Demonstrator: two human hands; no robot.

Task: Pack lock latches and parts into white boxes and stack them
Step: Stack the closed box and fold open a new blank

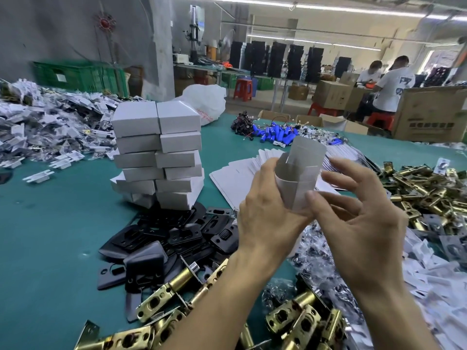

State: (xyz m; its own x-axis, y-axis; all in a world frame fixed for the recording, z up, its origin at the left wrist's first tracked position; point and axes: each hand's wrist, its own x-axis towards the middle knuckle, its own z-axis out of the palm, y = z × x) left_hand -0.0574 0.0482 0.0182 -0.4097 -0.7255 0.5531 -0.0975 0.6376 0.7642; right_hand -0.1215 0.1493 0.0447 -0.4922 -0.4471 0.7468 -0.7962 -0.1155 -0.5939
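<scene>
Two hands work on one carton blank [300,173], held in the air over the green table [50,223]. Our left hand [265,213] grips it, fingers curled round its left side and lower end. Our right hand [361,223] is spread, fingers loose and apart, with only the thumb touching the blank's lower right edge. The blank is half formed, curved into a tube rather than squared up, and its long axis stands roughly upright, with the rounded tuck flap at the top. We judge the step in hand to be shaping this box, and we take it that nothing is packed in it yet.

What the coming move turns on is where the filling lies. Brass latches [303,322] are heaped below our forearms, nearest to us, and a second heap of latches [417,188] spreads just to the right of the right hand. As the left hand carries the blank, the freer right hand is the nearer one to reach them. Black plates [177,233] lie down to the left, near the left wrist. The stack of white boxes [156,152] stands well to the left, beyond the left hand, with flat blanks [237,173] fanned between it and our hands.
</scene>
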